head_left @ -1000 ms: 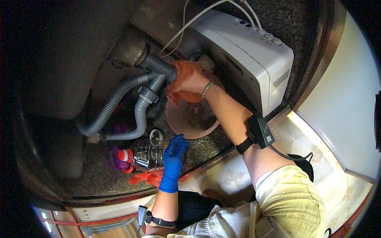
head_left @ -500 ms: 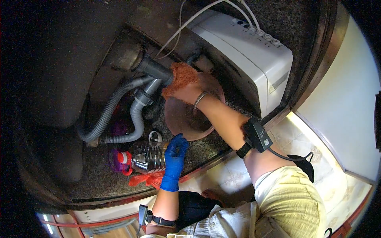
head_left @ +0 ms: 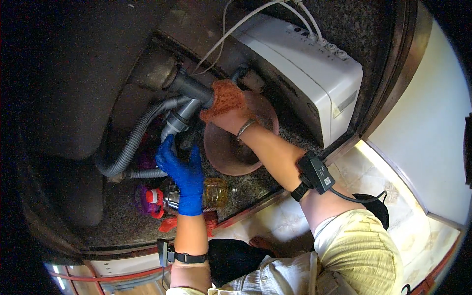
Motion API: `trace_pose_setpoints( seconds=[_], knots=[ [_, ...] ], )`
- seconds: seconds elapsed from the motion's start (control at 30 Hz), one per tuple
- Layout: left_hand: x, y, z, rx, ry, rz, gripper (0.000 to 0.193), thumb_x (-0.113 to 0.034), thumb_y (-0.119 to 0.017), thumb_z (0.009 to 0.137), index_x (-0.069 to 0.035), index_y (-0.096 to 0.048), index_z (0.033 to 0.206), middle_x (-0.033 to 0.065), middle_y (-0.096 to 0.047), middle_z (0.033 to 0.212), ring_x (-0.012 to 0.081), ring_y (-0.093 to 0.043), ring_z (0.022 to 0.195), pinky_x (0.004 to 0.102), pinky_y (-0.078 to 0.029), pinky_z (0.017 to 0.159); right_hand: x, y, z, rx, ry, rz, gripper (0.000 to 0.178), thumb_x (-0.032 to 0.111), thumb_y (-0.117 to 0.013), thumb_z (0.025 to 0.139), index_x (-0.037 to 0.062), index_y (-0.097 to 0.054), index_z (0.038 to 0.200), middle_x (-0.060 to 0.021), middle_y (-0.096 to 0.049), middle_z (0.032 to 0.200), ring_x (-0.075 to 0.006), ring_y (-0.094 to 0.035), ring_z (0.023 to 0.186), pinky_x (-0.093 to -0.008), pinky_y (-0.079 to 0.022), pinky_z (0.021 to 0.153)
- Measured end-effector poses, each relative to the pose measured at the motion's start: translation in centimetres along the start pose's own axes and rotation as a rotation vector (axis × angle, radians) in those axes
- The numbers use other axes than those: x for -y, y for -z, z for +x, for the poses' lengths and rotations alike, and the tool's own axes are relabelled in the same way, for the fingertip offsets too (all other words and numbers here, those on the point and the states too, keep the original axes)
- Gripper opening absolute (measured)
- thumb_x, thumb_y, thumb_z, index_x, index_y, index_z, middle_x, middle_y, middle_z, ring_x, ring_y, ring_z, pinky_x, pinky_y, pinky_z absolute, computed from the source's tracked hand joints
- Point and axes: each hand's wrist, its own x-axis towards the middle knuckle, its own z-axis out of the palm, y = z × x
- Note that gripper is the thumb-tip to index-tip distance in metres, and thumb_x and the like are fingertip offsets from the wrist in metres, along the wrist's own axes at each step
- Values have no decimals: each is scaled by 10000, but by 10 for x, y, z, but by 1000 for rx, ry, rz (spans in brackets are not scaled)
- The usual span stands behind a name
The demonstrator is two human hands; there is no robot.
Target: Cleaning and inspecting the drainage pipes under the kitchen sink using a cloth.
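Note:
My right hand (head_left: 232,120) is closed on an orange cloth (head_left: 225,101) and presses it against the open end of a grey drain pipe (head_left: 192,90). The cloth hides most of its fingers. Under that hand stands a pinkish-brown basin (head_left: 212,153). In a blue glove, my left hand (head_left: 181,164) is open, thumb and fingers apart, its fingertips at the upper part of a grey corrugated hose (head_left: 142,129) just below the pipe joint (head_left: 176,122). Whether they touch the hose is hard to make out. A clear plastic bottle (head_left: 215,193) with a red cap lies behind the left wrist.
A white boxy appliance (head_left: 305,64) with white tubes (head_left: 236,23) stands at the right. A dark sink bowl (head_left: 73,83) fills the left. A red plastic bag (head_left: 209,220) lies near the cabinet's front edge. At the right is a pale cabinet door (head_left: 423,128).
My left hand has moved left and up from beside the basin to the hose, and its fingers have opened. My right hand stays at the pipe end with the cloth, shifting slightly.

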Motion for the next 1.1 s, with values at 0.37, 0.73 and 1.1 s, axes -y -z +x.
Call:
trace_pose_setpoints(
  seconds=[0.37,0.73,1.1],
  knots=[
    [35,-11,51,173,-56,-14,459,-125,-702,590,-6,-521,995,177,-569,903,335,-546,839,387,-422,739,0,-16,-3,-18,-77,83,539,346,-654,534,-21,-506,900,-194,-493,970,-316,-462,958,-361,-369,862],
    [8,1,74,550,119,-379,510,-155,-717,603,6,-493,1032,139,-566,986,257,-548,908,331,-425,781,-10,-41,-12,-260,17,20,512,360,-635,544,-19,-513,865,-191,-505,919,-317,-456,947,-359,-372,855],
    [14,-16,76,454,204,-277,423,-138,-672,639,11,-507,999,129,-579,920,229,-557,842,322,-432,761,-6,-13,4,103,-126,50,440,319,-651,473,-11,-544,744,-184,-540,822,-321,-529,818,-365,-432,769]
  ],
)
